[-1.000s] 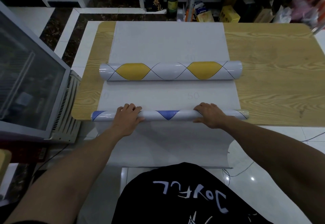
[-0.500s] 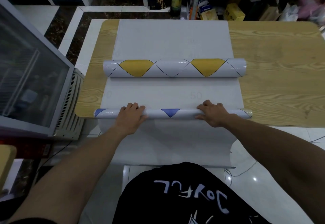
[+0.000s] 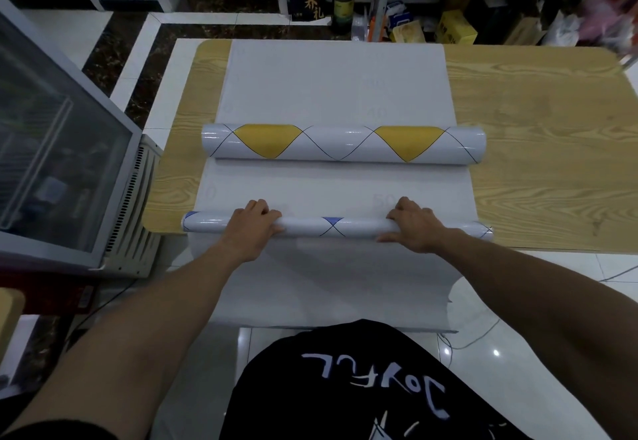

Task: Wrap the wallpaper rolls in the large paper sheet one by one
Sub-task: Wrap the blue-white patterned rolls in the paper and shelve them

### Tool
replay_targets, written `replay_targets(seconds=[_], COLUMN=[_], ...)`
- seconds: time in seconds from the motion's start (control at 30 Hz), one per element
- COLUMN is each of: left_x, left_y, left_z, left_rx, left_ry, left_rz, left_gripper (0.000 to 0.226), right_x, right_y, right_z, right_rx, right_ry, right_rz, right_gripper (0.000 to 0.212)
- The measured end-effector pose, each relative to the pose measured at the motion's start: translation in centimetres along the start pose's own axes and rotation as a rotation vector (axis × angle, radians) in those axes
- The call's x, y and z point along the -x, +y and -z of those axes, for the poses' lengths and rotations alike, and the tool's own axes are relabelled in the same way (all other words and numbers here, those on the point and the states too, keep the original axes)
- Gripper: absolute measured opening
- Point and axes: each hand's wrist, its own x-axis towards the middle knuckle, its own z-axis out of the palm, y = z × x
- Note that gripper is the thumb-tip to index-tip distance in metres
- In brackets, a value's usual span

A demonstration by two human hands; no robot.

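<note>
We see blue roll (image 3: 331, 227) low-centre in frame, across paper sheet (image 3: 335, 87) at table (image 3: 535, 149) near edge. Left hand (image 3: 253, 223), right hand (image 3: 416, 223): fingers curled over it, gripping. Yellow roll (image 3: 345, 144) mid-frame, apart, on sheet.

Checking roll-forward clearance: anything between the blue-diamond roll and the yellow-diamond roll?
Head view: only bare paper sheet, faintly numbered, between the blue-diamond roll and the yellow-diamond roll; the hands' fingers just overlap its near edge.

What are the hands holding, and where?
The blue-patterned roll: the left hand grips it toward its left end, the right hand toward its right end.
</note>
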Motion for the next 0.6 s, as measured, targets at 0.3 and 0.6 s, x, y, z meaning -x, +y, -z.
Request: replay_targets(seconds=[0.3,0.6], left_x=[0.7,0.3], left_y=[0.6,0.2], left_z=[-0.3,0.0], left_rx=[0.083,0.068], left_ry=[0.004,0.009], left_rz=[0.04,0.03], left_gripper=[0.046,0.046], right_x=[0.0,0.0], right_y=[0.3,0.5], right_z=[0.1,-0.7], right_rx=[-0.023,0.041], right_ry=[0.102,0.1], right_rz=[0.003,0.014], right_gripper=[0.05,0.065])
